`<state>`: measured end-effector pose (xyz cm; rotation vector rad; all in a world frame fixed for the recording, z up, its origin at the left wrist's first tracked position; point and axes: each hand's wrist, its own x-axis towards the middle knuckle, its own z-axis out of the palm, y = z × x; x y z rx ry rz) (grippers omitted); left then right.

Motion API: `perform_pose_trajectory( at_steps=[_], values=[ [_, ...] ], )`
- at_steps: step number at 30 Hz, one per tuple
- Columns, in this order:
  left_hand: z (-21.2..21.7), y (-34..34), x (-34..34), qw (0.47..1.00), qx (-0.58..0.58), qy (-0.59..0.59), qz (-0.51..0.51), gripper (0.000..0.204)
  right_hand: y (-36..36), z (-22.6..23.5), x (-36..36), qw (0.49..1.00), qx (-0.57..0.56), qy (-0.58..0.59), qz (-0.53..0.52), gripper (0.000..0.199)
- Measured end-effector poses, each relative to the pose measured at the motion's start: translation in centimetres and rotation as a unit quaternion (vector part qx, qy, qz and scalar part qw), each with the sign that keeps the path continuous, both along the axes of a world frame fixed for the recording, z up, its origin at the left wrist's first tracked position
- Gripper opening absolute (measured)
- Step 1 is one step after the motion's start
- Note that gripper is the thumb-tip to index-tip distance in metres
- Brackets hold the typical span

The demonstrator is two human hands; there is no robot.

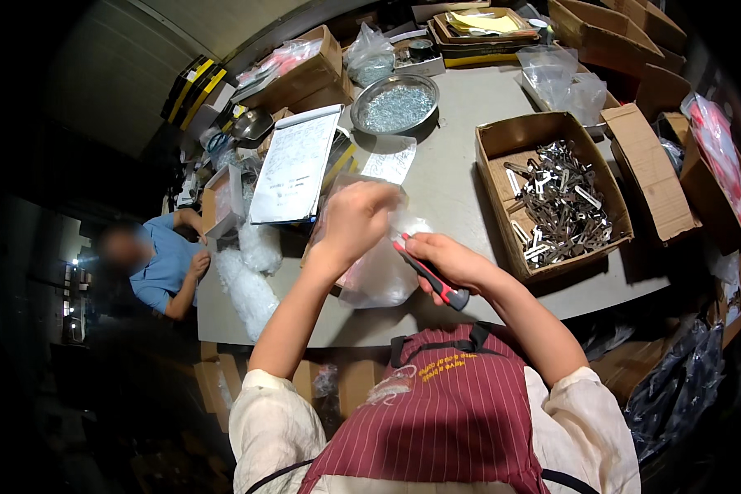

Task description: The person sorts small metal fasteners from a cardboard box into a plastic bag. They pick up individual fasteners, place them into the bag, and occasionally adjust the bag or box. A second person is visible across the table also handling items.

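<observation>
My right hand (451,262) is closed round a red-and-black utility knife (436,280), its handle end pointing down toward me. The front of the knife is by a crumpled bit of clear plastic between my hands. My left hand (356,216), somewhat blurred, has its fingers curled in at the top of a clear plastic bag (383,276). The bag hangs below and between my hands, over the near part of the table, with something pinkish showing at its left. My left fingertips are partly hidden.
A cardboard box (514,239) of metal clips stands at right. Farther back are a metal bowl (397,130) of small shiny parts and a clipboard with papers (292,169). White filled bags (251,296) lie left. A person in a blue shirt (166,267) sits beyond the left edge.
</observation>
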<state>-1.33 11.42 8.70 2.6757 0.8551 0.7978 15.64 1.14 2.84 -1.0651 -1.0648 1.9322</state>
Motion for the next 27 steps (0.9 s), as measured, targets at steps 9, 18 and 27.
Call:
perform_pose_trajectory(
  at_steps=[9, 18, 27],
  values=[
    [-0.2, 1.5, 1.2, 0.997, -0.054, 0.049, -0.028, 0.031, -1.1, 0.2, -0.3, 0.998, 0.045, -0.034, -0.022, 0.039],
    [-0.6, 0.1, -0.2, 0.99, -0.115, 0.052, 0.063, 0.025, -2.0, -2.7, -0.1, 0.992, -0.023, 0.042, -0.116, 0.031],
    [-1.8, -1.7, -1.4, 0.995, -0.008, 0.092, 0.043, 0.017, 2.8, -5.0, 0.2, 0.95, 0.159, -0.047, -0.263, 0.061]
  ],
)
